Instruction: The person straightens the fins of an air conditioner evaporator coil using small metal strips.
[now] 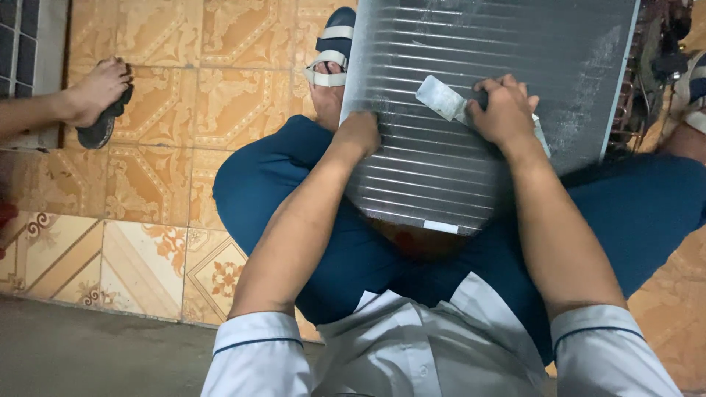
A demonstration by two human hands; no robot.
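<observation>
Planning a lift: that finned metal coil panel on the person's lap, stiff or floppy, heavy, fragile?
The finned coil panel probably stays stiff: it spans the lap without sagging. Its thin, close-set fins look easily bent, so likely fragile under pressure from the left hand or the right hand. Probably light for its size; mostly thin metal.

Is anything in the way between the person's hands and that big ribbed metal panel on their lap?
Nothing visible. The left hand rests directly on the grey finned metal panel; the right hand presses a flat silvery tool against it.
</observation>
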